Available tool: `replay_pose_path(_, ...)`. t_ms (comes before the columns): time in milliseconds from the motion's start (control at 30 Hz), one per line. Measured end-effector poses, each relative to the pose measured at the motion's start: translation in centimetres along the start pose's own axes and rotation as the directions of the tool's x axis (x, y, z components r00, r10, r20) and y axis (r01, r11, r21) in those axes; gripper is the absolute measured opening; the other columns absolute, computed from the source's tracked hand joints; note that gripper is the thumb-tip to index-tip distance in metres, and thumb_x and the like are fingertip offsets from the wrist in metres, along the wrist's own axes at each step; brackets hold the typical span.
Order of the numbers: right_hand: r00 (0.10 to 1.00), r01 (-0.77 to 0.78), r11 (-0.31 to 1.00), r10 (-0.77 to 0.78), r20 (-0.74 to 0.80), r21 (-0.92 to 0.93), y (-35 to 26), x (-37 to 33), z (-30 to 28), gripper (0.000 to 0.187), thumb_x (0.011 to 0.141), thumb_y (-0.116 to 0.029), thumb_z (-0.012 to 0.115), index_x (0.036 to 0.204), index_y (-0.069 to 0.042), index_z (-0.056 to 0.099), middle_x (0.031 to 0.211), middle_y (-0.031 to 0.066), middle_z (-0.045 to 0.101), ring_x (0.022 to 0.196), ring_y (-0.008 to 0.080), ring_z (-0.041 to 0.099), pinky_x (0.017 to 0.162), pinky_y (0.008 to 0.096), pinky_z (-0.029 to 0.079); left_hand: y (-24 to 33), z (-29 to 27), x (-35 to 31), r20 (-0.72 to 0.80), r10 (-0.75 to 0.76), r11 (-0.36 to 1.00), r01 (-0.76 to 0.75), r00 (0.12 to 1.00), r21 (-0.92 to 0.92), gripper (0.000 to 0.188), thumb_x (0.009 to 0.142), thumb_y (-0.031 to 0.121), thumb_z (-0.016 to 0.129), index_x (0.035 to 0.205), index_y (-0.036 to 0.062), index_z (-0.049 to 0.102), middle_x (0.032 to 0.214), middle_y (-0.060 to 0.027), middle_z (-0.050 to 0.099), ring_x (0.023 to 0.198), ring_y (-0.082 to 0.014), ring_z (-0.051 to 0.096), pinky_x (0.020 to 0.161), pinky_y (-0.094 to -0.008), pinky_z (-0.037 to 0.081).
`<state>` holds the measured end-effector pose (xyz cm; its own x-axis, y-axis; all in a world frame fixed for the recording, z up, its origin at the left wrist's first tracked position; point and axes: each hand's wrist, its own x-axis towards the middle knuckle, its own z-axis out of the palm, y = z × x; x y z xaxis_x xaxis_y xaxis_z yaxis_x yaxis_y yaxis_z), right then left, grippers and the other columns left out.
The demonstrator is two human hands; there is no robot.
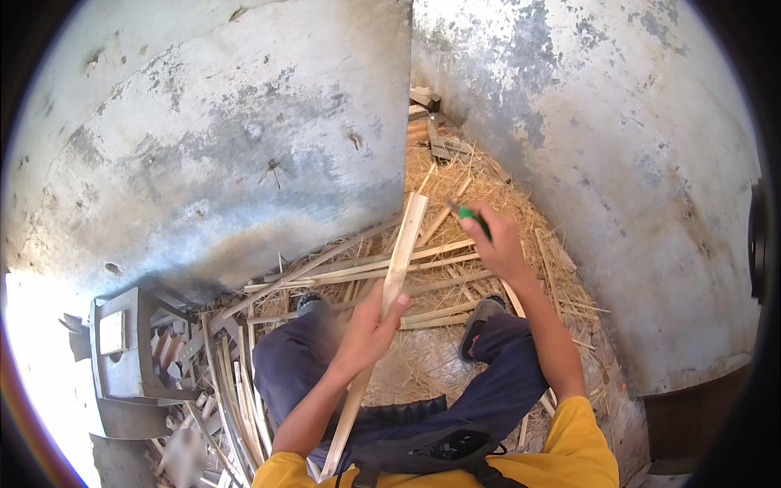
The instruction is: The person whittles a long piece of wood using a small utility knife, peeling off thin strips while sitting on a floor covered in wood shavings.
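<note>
A long pale split-bamboo strip (pixel 401 252) slants up from my lap to past the middle of the view. My left hand (pixel 371 329) is wrapped round it about midway, thumb along its edge. To the right of the strip's upper end, my right hand (pixel 498 242) grips a small tool with a green handle (pixel 470 216). The tool's tip points up and left, apart from the strip, and is too blurred to make out. Below both hands are my bent legs (pixel 297 350) in dark trousers, feet on the ground.
Loose bamboo strips (pixel 358 275) lie crosswise beyond my feet, over straw-like shavings (pixel 496 191). More strips (pixel 244 398) lean at the left, beside a grey wooden frame (pixel 122 346). Worn plaster walls (pixel 268 138) meet in the far corner, near some bricks (pixel 423 102).
</note>
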<state>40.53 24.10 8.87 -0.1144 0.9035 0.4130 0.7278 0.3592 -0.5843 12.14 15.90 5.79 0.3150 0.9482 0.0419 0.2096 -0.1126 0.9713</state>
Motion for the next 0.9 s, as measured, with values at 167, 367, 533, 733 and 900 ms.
replay_pose_path(167,0.933,0.359,0.924,-0.36,-0.017,0.129,-2.8,-2.3,3.1,0.032,0.099,-0.033,0.077,0.112,-0.004,0.074,0.096,0.0118,0.077,0.078,0.0241,0.075,0.067,0.0358,0.058,-0.9,0.2,0.1,-0.033,0.011,0.997,-0.009,0.999,0.071,0.027,0.116,0.027,0.05,0.118,0.0013,0.058,0.07,-0.0006,0.053,0.063,-0.0089,0.05,0.06,-0.0304,0.044)
replay_pose_path(367,0.93,0.356,0.93,-0.363,0.064,0.091,-3.6,-2.8,4.0,0.033,0.098,-0.037,0.077,0.112,-0.007,0.075,0.101,0.0109,0.079,0.08,0.0301,0.077,0.068,0.0374,0.06,-0.6,0.2,0.0,-0.043,0.005,0.998,-0.002,0.999,0.067,0.028,0.116,0.026,0.05,0.107,0.0008,0.058,0.068,-0.0033,0.055,0.062,-0.0114,0.053,0.06,-0.0325,0.045)
replay_pose_path(533,0.924,0.382,0.923,-0.383,0.014,0.046,-3.9,-2.7,4.2,0.032,0.096,-0.037,0.078,0.111,-0.008,0.076,0.099,0.0091,0.079,0.076,0.0291,0.076,0.064,0.0374,0.059,-0.3,0.3,0.0,-0.075,0.008,0.994,0.0,0.997,0.11,0.03,0.116,0.028,0.049,0.106,0.0004,0.057,0.067,-0.0066,0.057,0.061,-0.016,0.057,0.06,-0.035,0.047)
replay_pose_path(733,0.922,0.388,0.921,-0.388,0.01,-0.029,-5.0,-2.5,4.1,0.028,0.097,-0.036,0.077,0.107,-0.01,0.076,0.09,0.0052,0.076,0.068,0.0267,0.073,0.057,0.037,0.055,-0.8,0.1,0.0,-0.116,0.028,0.98,-0.004,0.993,0.197,0.034,0.117,0.03,0.047,0.105,0.0,0.056,0.064,-0.0087,0.057,0.059,-0.0209,0.06,0.06,-0.0372,0.047)
replay_pose_path(900,0.918,0.395,0.916,-0.397,-0.013,-0.068,-4.8,-2.6,4.3,0.026,0.098,-0.036,0.077,0.107,-0.011,0.076,0.088,0.0043,0.075,0.066,0.0259,0.072,0.055,0.0369,0.054,-0.4,0.4,0.0,-0.119,0.021,0.984,0.001,0.993,0.18,0.035,0.117,0.032,0.046,0.106,0.0003,0.056,0.063,-0.0087,0.057,0.058,-0.0208,0.059,0.06,-0.0377,0.047)
